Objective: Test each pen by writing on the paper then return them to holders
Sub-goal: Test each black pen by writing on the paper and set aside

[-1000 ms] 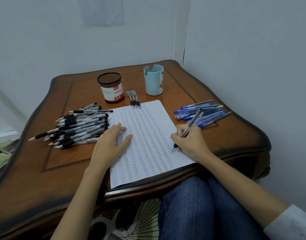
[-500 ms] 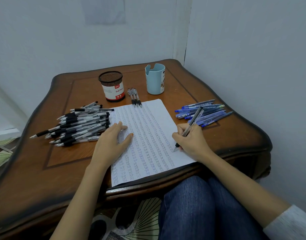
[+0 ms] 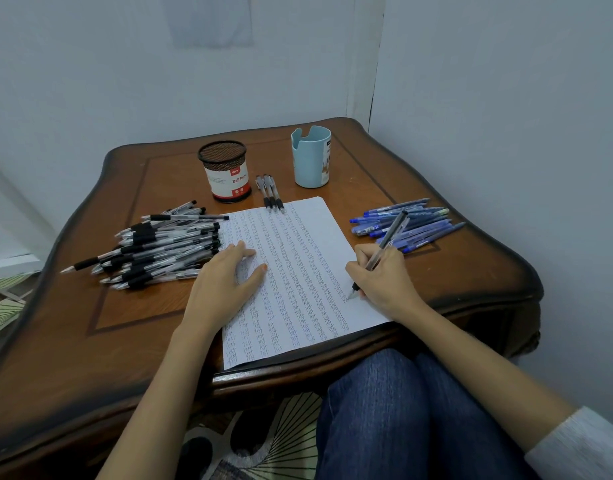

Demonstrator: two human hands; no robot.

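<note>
A white sheet of paper covered in columns of small pen marks lies on the wooden table. My right hand grips a black pen with its tip on the paper's right edge. My left hand rests flat on the sheet's left side. A pile of black pens lies to the left and a pile of blue pens to the right. At the back stand a black mesh holder and a light blue holder.
Three black pens lie side by side between the two holders. Walls close in behind and to the right of the table. My knees in blue jeans sit under the front edge.
The pen tip has crept slightly down the paper's right edge. My left hand has stayed flat on the sheet.
</note>
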